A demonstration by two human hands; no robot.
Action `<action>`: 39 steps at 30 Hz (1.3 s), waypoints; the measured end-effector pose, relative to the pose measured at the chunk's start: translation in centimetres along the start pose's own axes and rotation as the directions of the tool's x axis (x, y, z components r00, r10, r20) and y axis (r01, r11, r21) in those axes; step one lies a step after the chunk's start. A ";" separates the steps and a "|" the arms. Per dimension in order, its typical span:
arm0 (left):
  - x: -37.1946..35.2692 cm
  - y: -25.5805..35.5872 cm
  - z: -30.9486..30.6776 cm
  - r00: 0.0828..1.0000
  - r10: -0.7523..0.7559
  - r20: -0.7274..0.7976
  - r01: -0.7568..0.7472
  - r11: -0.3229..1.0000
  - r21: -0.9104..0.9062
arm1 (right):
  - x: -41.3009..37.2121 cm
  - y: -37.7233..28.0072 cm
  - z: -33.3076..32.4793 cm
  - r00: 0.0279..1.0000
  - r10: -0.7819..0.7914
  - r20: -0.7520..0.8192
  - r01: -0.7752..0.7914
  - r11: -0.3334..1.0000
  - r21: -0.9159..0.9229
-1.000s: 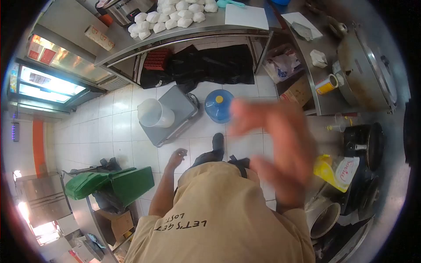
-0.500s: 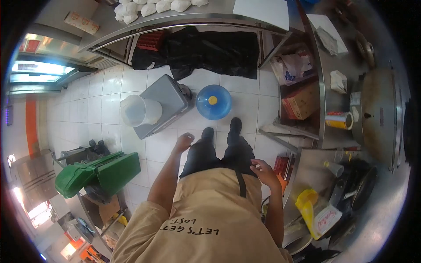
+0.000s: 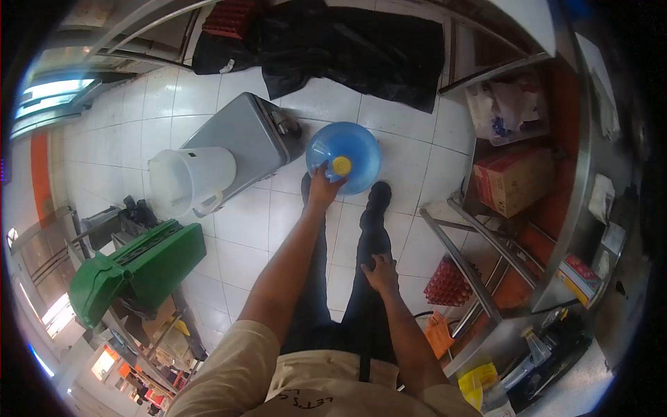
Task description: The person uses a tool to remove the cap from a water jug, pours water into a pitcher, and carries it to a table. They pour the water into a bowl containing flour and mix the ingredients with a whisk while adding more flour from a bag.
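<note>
A large blue water jug (image 3: 365, 154) with a yellow cap (image 3: 341, 165) stands upright on the tiled floor, just beyond my feet. My left hand (image 3: 324, 189) is at its neck, thumb and fingers set around the near side below the cap. The palm side is hidden. My right hand (image 3: 381, 273) lies on my right thigh near the knee, fingers spread, holding nothing.
Left of the jug stands a grey bin (image 3: 240, 132) with a white bucket (image 3: 198, 177) against it. A green bin (image 3: 149, 260) is at the left. On the right are a metal table frame (image 3: 462, 260), a cardboard box (image 3: 514, 181) and red egg trays (image 3: 450, 281).
I have bent forward, and the view has come closer to the floor. My left hand has moved from my side to the jug's neck. My right hand has come down onto my thigh.
</note>
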State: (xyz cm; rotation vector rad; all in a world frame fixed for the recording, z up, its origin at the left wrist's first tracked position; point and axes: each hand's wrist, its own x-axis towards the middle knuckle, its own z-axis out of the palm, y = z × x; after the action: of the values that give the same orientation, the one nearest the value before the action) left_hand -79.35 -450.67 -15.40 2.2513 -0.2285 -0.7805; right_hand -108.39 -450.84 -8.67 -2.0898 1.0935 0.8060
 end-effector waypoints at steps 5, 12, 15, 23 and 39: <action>3.2 1.6 -1.8 0.960 0.099 0.261 -0.111 0.993 0.032 | 2.2 -1.3 0.7 0.989 0.144 0.020 -0.144 0.989 0.008; 3.6 1.2 -1.9 0.969 0.128 0.211 -0.107 0.988 -0.108 | 2.5 -2.2 1.4 0.989 0.137 -0.062 -0.133 0.989 0.064; 4.7 2.2 -2.2 0.963 0.155 0.221 -0.154 0.988 -0.022 | 2.9 -2.3 1.4 0.988 0.144 -0.057 -0.141 0.988 0.061; 7.6 1.9 -2.2 0.885 0.138 0.444 -0.236 0.956 0.173 | 3.6 -2.6 -0.1 0.981 0.189 0.042 -0.191 0.981 0.035; 6.5 -0.2 -2.3 0.887 -0.132 0.443 0.324 0.861 -0.393 | 4.7 -2.3 -0.7 0.989 0.150 -0.006 -0.150 0.988 0.048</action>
State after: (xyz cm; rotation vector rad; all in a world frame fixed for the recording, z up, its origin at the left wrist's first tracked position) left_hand -72.78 -451.69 -17.33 1.6680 0.0450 -1.2859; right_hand -104.11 -452.54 -11.20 -1.9921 1.2750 0.8344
